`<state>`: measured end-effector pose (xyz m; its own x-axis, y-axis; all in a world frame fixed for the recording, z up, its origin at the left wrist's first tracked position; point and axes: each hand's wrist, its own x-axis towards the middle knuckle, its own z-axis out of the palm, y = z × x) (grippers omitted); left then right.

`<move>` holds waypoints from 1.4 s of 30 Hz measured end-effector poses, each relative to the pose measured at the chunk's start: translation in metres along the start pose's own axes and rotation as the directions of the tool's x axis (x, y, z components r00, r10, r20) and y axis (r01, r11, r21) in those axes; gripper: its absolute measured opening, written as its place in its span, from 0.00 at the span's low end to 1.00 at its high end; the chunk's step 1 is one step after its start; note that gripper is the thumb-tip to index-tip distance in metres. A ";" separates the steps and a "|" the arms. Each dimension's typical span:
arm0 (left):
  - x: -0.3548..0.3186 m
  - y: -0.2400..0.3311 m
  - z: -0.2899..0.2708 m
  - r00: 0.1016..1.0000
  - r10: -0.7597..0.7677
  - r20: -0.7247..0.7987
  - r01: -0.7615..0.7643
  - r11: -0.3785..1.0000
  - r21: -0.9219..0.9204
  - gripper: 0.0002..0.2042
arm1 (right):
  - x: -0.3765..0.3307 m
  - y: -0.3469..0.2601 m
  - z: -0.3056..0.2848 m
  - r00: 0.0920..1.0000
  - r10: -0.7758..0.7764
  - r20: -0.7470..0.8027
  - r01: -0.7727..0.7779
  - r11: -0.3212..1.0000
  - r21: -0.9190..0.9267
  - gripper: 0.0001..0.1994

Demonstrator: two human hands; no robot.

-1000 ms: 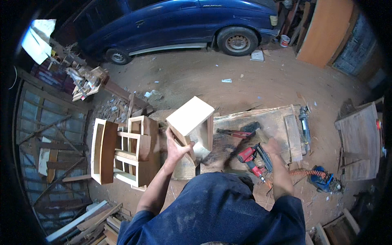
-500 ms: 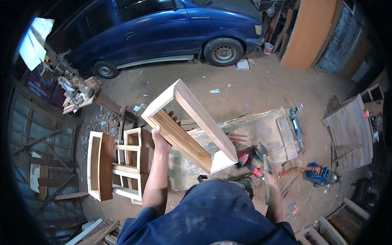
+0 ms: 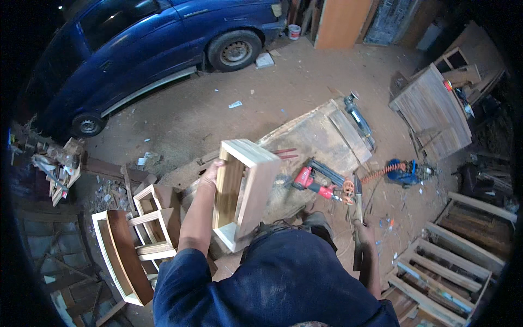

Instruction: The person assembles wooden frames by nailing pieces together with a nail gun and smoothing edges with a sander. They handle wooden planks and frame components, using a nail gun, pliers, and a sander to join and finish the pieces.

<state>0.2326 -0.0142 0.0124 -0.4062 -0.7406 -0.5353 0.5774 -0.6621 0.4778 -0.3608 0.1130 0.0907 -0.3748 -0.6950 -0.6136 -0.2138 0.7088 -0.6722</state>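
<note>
A person in a dark blue shirt [image 3: 278,283] is holding a wooden box frame [image 3: 257,188] up in the left hand [image 3: 209,175], over the near left part of a worn work board [image 3: 313,129]; whether its lower end is touching anything is unclear. The left hand is closing around the frame's left wall near the far corner, some of its fingers hidden by the wood. The right hand [image 3: 366,233], well to the right of the frame and off the board's near edge, is wrapping around the handle of a long tool [image 3: 358,210], its grip partly hidden.

The frame is looking stiff and moderately light, since 1 hand is bearing it, though its length is likely making it tip toward the near end. Its bare, dry wood is probably giving good friction, with rough edges risking splinters; the corner joints are likely the weakest points under a twist. Gripping the 2 long walls near mid-length would be balancing it better than holding 1 corner.

A red and black nail gun [image 3: 306,177] is lying by the board's near edge, a grinder [image 3: 358,121] is resting at its right end, and more wooden boxes [image 3: 143,248] are standing off its left end.
</note>
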 end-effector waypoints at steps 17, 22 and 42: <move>0.053 -0.135 -0.012 0.979 0.028 -0.203 0.199 -0.379 0.904 0.28 | -0.050 0.042 0.014 0.980 0.199 -0.013 -0.197 0.976 0.098 0.11; 0.018 -0.147 0.040 0.878 0.469 -0.094 0.265 -0.314 0.911 0.30 | -0.044 0.026 0.031 0.990 0.139 0.033 -0.142 0.982 0.123 0.14; -0.011 -0.178 0.109 0.899 0.420 -0.125 0.294 -0.365 0.884 0.65 | 0.157 -0.097 0.059 0.874 -0.175 0.454 0.296 0.932 -0.211 0.16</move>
<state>0.0575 0.0992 0.0089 -0.0338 -0.9292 -0.3680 -0.9557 -0.0777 0.2839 -0.3458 -0.0723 0.0348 0.1195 -0.7863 -0.6061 -0.5002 0.4797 -0.7209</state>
